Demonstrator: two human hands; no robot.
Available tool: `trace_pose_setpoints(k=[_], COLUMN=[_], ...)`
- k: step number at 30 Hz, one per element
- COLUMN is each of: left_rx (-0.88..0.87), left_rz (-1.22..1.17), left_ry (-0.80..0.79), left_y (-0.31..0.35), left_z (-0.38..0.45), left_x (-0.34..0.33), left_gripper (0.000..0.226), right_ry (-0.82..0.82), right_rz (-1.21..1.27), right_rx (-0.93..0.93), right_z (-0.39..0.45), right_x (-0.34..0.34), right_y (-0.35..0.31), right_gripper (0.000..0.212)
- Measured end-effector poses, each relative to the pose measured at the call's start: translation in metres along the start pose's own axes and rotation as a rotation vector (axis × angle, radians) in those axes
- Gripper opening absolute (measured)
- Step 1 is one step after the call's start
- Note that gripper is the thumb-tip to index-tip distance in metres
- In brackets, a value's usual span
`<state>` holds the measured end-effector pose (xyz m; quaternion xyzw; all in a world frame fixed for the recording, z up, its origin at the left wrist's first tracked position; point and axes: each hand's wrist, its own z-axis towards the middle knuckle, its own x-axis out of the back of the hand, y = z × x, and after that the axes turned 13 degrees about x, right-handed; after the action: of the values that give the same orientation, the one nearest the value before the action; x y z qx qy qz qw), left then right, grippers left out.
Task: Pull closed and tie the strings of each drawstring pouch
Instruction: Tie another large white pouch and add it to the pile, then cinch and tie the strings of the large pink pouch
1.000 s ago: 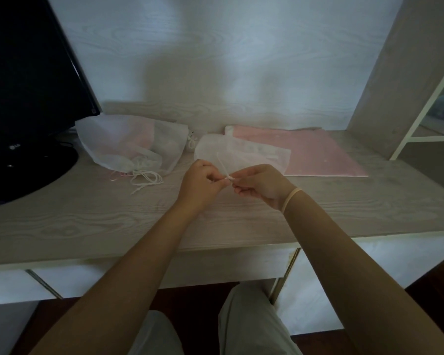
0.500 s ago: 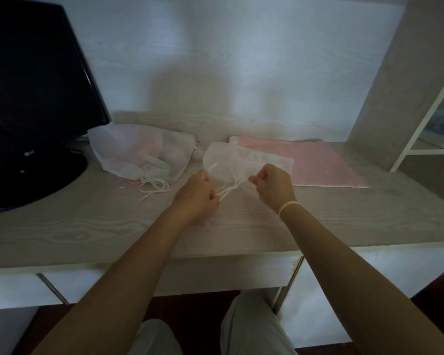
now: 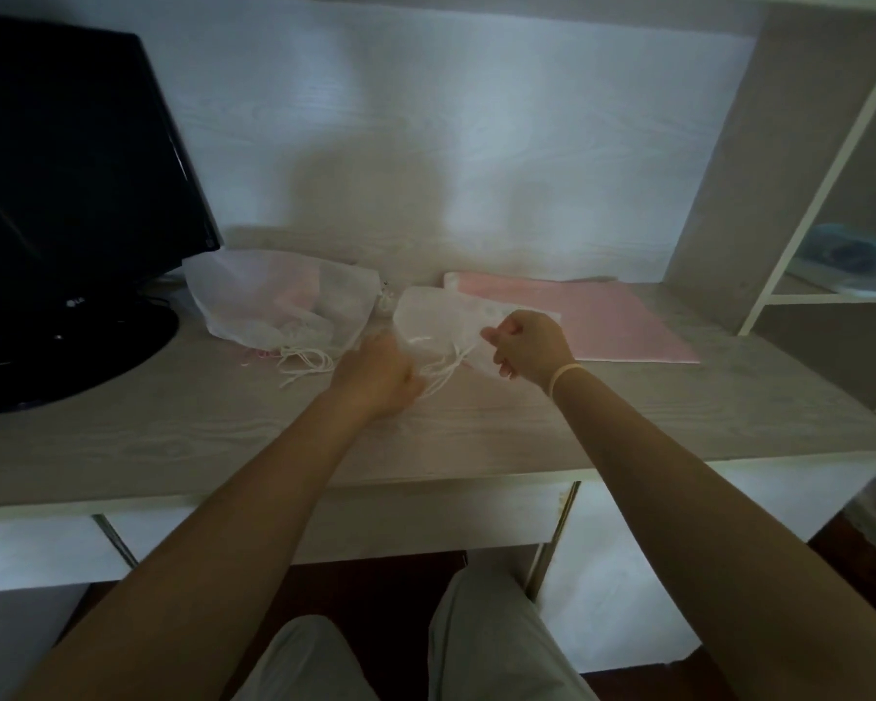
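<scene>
1. Progress looks like somewhere in the middle, as a guess. A heap of sheer white pouches (image 3: pixel 284 306) is piled near the worktop's back edge on the left, just beside the black monitor (image 3: pixel 72 194), with loose white cords (image 3: pixel 304 364) spilling out in front. Whether those are properly tied can't be told from here.

2. One pouch (image 3: pixel 436 321) is being worked on near the middle of the worktop (image 3: pixel 223 427), held between both hands. Its strings (image 3: pixel 443 369) are gathered at the near side, and no finished knot can be made out, so tying is probably still left.

3. Left hand (image 3: pixel 380 379): grip curled shut, with the strings running into it, though it's blurred. Right hand (image 3: pixel 529 346): fingers closed in a fist, apparently pinching the pouch's edge or a string end; exactly which can't be told.

4. A flat pink stack (image 3: pixel 623 321) is laid toward the right, behind the right hand. Likely pouches still to be done, but that's a guess.

5. Materials: thin, floppy, semi-see-through fabric, crumply; slim cord; pale wood-grain worktop.
</scene>
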<state>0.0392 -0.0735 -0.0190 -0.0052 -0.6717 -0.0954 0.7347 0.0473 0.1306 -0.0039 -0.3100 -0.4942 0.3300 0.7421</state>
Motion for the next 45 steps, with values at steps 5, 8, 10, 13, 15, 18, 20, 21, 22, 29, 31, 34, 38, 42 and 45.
trace_pose_setpoints(k=[5, 8, 10, 13, 15, 18, 20, 21, 22, 29, 31, 34, 38, 42, 45], left_rx=[-0.032, -0.152, -0.184, -0.203, -0.214, -0.257, -0.281, -0.261, -0.219, 0.638, 0.758, 0.862, 0.832, 0.298, 0.330], left_rz=[-0.254, -0.159, -0.048, 0.087, 0.073, -0.080, -0.207, -0.295, -0.417, -1.576, -1.579, -1.365, -0.771, -0.245, -0.050], left_ry=[0.210, 0.132, -0.003, -0.138, -0.147, -0.137, -0.077, -0.034, 0.014, 0.386, 0.396, 0.338, 0.663, 0.607, 0.112], left_y=[0.024, 0.042, 0.054, 0.072, 0.077, 0.082, 0.083, 0.080, 0.076, -0.026, -0.060, -0.099, -0.147, -0.150, -0.153], left_z=[-0.007, -0.003, 0.002, 0.014, 0.024, 0.040, 0.048, 0.053, 0.058, 0.108, 0.117, 0.123, 0.121, 0.135, 0.148], left_x=[0.010, 0.013, 0.009, 0.000, -0.007, -0.012, -0.012, -0.010, -0.007, 0.046, 0.042, 0.038, 0.048, 0.052, 0.044], left_gripper=[0.042, 0.057, 0.069, 0.079, 0.076, 0.067, 0.063, 0.061, 0.059, 0.022, 0.028, 0.034, 0.055, 0.056, 0.053], right_ry=[0.073, -0.021, 0.035, 0.183, 0.141, 0.044, 0.082, 0.099, 0.094, -0.225, -0.249, -0.253, -0.395, -0.574, -0.705], right_rz=[0.149, 0.221, 0.401, 0.644, 0.734, 0.688, 0.679, 0.691, 0.686, 0.190, -0.011, -0.286, -0.383, -0.375, -0.421], right_rx=[-0.239, -0.418, -0.489, -0.535, -0.582, -0.530, -0.429, -0.347, -0.252, 0.340, 0.365, 0.240, 0.202, 0.197, 0.170], right_z=[-0.010, -0.012, -0.014, -0.008, 0.001, 0.020, 0.034, 0.045, 0.055, 0.130, 0.143, 0.161, 0.179, 0.186, 0.192], right_x=[0.018, 0.030, 0.032, 0.033, 0.032, 0.029, 0.028, 0.025, 0.023, -0.053, -0.086, -0.119, -0.165, -0.202, -0.217], right_y=[0.013, 0.028, 0.035, 0.038, 0.038, 0.036, 0.020, 0.007, -0.009, -0.123, -0.114, -0.095, -0.103, -0.108, -0.099], right_gripper=[0.021, 0.031, 0.038, 0.007, 0.013, 0.020, 0.013, 0.009, 0.008, 0.034, 0.037, 0.056, 0.068, 0.084, 0.081])
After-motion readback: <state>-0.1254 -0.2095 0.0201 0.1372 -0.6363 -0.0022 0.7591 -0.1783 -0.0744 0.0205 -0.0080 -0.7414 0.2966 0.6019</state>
